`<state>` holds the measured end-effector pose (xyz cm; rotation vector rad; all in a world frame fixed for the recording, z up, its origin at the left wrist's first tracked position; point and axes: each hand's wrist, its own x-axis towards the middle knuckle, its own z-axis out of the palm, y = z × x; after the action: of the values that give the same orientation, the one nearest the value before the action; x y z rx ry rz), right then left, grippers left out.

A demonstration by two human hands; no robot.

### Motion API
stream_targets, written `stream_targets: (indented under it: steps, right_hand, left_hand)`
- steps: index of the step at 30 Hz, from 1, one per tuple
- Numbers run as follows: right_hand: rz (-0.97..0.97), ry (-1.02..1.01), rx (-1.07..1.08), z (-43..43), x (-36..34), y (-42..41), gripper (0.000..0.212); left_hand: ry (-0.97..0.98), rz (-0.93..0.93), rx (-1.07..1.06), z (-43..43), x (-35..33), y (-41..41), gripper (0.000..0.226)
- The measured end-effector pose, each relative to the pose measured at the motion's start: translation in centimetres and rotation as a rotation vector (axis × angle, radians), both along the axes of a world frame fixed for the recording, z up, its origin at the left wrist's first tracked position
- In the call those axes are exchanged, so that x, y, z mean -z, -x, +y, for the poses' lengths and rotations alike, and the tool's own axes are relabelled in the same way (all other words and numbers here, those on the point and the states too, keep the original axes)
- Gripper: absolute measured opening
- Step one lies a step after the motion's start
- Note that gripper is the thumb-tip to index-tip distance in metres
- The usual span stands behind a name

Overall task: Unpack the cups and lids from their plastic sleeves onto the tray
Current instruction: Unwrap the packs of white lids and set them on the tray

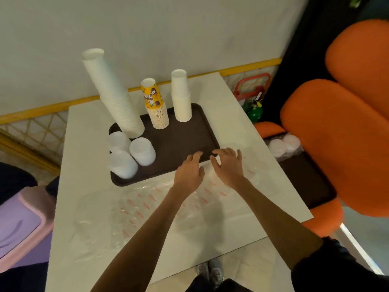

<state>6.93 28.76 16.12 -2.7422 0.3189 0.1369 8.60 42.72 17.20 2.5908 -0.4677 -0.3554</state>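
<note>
Watching the head cam feed from my desk, so here's my read, left to right. On the left end of the tray [185, 142] there are three stacks of lids [130, 157], and just behind them a tall leaning stack of white cups [113, 93]. Next comes a stack of yellow printed cups [156, 108], then a shorter white stack [181, 98], all out of their wrapping.

The empty plastic sleeves [147, 205] lie flat across the near side of the table [242, 123].

The left hand [189, 171] is relaxed with fingers spread, holding nothing, its fingertips over the tray's near edge. The right hand [228, 165] is the same, loose and empty, at the tray's near right corner. I can't tell if either one actually touches the tray or the plastic.

Far right, more lids sit in a sleeve [284, 146] on a second tray on the orange chair [336, 144]. My guess is we're between packs, and next is a reach right for that bundle, then opening it.
</note>
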Motion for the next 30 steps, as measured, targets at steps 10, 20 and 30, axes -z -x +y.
stream_targets:
  steps: [10,20,30]
  right_hand:
    - [-0.090,-0.042,0.252,-8.2,0.5,1.9,0.031]
    - [-0.080,-0.130,0.315,-21.6,2.4,1.6,0.032]
    - [0.138,-0.447,0.418,-39.8,6.6,1.0,0.028]
  left_hand:
    - [0.016,-0.017,0.275,-8.5,-0.6,-0.9,0.045]
    - [0.071,0.027,0.251,-22.2,0.3,-2.7,0.041]
    - [0.081,0.171,0.088,-38.1,4.1,-3.6,0.039]
